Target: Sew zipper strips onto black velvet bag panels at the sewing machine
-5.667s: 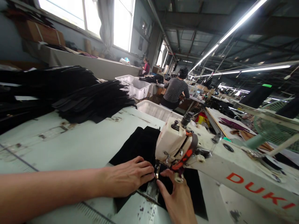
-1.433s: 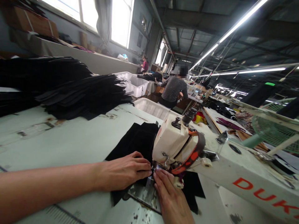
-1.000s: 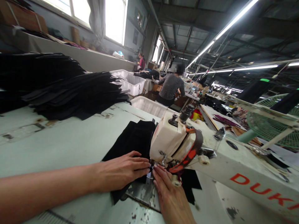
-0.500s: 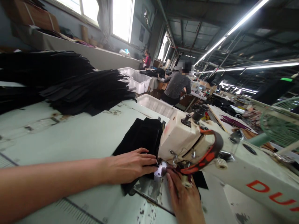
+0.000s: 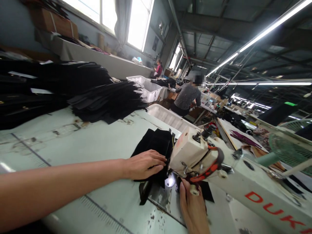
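Observation:
My left hand point(image 5: 146, 164) lies flat on black fabric point(image 5: 153, 141), its fingers stretched toward the needle area of a white sewing machine point(image 5: 185, 151). My right hand point(image 5: 192, 201) is to the right of the lit metal plate point(image 5: 170, 182), under the machine head. Its thumb and forefinger are close together at the edge of a dark piece, and the machine partly covers the other fingers. A black fabric corner point(image 5: 207, 191) shows beyond this hand. An orange and black strap point(image 5: 207, 172) hangs from the machine head.
Black fabric pieces point(image 5: 104, 100) are heaped at the back left of the pale green table point(image 5: 97, 139). Behind the machine stand white bins point(image 5: 168, 117). A person point(image 5: 187, 96) works farther back. At the right is a green fan point(image 5: 287, 139).
The view has shifted a little. My left hand has moved back from the needle plate onto the fabric, uncovering more of the lit area. My right hand stays beside the plate.

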A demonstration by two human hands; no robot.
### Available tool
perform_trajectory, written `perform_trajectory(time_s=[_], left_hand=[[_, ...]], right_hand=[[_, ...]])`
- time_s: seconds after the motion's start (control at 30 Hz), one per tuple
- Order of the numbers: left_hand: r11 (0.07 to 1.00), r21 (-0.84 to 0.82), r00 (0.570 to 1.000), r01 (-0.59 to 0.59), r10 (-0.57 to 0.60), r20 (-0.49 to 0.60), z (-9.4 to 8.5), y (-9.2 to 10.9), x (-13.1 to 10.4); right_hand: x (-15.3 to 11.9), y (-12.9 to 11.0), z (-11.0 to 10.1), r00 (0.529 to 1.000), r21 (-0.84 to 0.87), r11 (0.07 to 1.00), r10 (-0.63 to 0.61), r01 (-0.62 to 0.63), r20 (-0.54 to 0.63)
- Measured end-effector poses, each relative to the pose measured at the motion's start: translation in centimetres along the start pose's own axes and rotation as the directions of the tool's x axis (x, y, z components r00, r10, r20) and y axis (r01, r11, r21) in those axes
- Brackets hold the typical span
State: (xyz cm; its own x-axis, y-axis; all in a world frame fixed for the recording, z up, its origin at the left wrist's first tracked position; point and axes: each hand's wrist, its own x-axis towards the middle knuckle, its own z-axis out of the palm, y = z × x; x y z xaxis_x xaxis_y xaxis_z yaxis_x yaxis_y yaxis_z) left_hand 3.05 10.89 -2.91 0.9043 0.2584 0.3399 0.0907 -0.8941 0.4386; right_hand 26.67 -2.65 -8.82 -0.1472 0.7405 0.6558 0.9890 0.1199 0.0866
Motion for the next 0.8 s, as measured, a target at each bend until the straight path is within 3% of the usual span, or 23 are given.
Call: perform_trajectory(time_s=[0.13,0.23,0.47,0.53,0.6,0.73,0.8], left_hand=[[0.993,0.111,0.998,0.046,-0.051,0.044,0.6,-1.0,0.3],[0.983,0.174,0.994,0.065,-0.080,0.077,0.9,-0.2,-0.3],[0.933,0.327,0.982,0.154,-0.181,0.054,1.9,7.5,-6.5],[0.924,0.347,0.983,0.162,-0.180,0.021,1.7,8.4,-7.1],[0.935,0.319,0.986,0.156,-0.166,0.003,1.2,7.4,-6.2],[0.919,0.342,0.979,0.199,-0.204,-0.019,-0.2,2.3,-2.0],[0.894,0.373,0.966,0.248,-0.259,-0.022,-0.9,0.0,-1.1]], right_hand=[[0.4,-0.7,-0.4,0.996,-0.028,0.996,-0.086,0.086,-0.010],[0.1,-0.8,-1.3,0.992,-0.051,0.990,-0.128,0.128,-0.006],[-3.7,-2.3,-4.2,0.965,-0.102,0.961,-0.247,0.255,0.089],[-4.3,-2.2,-4.2,0.965,-0.113,0.962,-0.235,0.248,0.118],[-3.8,-1.5,-3.5,0.977,-0.135,0.974,-0.166,0.184,0.131],[0.0,0.4,-1.1,0.990,-0.176,0.978,-0.097,0.114,0.101],[1.6,1.1,-0.4,0.996,-0.195,0.978,-0.065,0.075,0.059]])
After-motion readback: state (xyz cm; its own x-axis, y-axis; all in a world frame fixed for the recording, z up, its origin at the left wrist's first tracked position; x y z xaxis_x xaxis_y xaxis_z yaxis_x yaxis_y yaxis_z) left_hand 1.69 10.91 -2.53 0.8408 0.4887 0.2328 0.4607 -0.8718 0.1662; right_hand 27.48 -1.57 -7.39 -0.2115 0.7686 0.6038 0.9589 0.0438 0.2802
